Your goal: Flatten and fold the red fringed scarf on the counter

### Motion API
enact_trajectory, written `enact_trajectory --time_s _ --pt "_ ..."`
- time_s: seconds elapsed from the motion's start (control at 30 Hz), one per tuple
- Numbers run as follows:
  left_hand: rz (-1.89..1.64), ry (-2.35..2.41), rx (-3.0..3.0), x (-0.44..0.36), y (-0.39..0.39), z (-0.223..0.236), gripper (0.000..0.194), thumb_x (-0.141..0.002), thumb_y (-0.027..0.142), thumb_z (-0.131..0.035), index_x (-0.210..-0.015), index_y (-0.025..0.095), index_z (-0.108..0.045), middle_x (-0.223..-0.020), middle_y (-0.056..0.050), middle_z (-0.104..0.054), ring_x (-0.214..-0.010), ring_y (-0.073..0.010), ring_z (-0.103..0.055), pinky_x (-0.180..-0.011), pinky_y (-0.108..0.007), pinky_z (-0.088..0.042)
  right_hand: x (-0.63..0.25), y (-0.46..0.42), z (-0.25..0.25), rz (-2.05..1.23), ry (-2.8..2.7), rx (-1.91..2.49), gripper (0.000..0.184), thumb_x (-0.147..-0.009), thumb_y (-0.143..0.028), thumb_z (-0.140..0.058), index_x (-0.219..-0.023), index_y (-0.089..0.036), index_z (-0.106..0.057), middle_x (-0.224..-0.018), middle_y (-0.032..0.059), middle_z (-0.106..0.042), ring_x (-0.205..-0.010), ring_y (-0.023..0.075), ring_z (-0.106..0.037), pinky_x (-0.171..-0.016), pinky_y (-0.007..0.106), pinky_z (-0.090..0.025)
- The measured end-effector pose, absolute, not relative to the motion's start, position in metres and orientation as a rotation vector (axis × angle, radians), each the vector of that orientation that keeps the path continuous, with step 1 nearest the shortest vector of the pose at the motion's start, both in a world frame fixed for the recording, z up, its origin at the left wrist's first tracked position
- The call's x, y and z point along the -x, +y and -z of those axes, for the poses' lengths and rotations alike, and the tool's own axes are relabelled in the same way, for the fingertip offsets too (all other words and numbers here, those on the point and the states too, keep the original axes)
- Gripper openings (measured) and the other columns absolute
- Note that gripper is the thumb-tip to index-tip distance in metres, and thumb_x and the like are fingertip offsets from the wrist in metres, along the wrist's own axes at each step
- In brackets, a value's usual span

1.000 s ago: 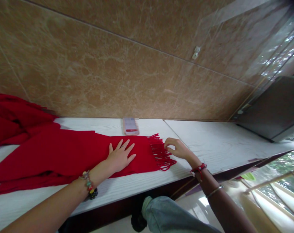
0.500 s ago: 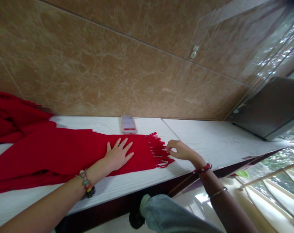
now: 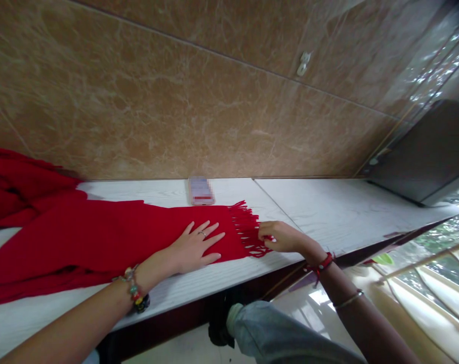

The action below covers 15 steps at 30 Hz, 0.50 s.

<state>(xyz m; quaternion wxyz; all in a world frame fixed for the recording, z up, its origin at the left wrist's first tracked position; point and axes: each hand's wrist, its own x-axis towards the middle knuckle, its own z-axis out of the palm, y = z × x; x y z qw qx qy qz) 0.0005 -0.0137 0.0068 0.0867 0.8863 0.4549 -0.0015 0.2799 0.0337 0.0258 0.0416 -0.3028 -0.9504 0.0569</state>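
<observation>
I see a phone (image 3: 201,192) just beside the red scarf (image 3: 111,227), near the wall (image 3: 157,111). My left hand (image 3: 193,251), open and flat on it, has slid nearer the fringe (image 3: 246,227). My right hand (image 3: 282,236) curls there; I can't tell if it's pinching. The scarf lies on the white tabletop (image 3: 328,212), bunched at one end.

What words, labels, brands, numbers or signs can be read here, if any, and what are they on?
There are none that I can read.
Phone: its screen is too small, blurred and partly pixelated to make out any text.
Red scarf: no lettering visible.
Dark grey box-like object at the right: no lettering visible.
</observation>
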Motion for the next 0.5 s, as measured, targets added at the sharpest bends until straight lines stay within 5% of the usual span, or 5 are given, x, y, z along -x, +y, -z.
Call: enact_trajectory --time_s 0.23,0.5 --pt "0.019 1.375 -2.622 -0.003 -0.014 -0.010 0.053 -0.085 0.054 -0.029 -0.134 0.032 -0.025 -0.144 -0.002 -0.016 -0.132 -0.0235 -0.010 -0.103 -0.049 -0.007 -0.262 0.013 -0.040 -0.285 -2.732 0.703 0.018 -0.070 -0.008 -0.046 -0.079 -0.017 -0.058 -0.088 0.0063 -0.055 -0.082 0.0143 -0.051 -0.075 0.025 -0.041" --pt "0.089 1.344 -2.627 -0.001 -0.012 -0.012 0.055 -0.086 0.055 -0.026 -0.135 0.032 -0.022 -0.145 -0.003 -0.012 -0.132 -0.0242 -0.008 -0.102 -0.051 -0.008 -0.256 0.017 -0.024 -0.166 -2.962 0.699 0.018 -0.066 -0.005 -0.040 -0.064 -0.017 -0.053 -0.069 0.0022 -0.056 -0.068 0.0125 -0.049 -0.065 0.023 -0.039"
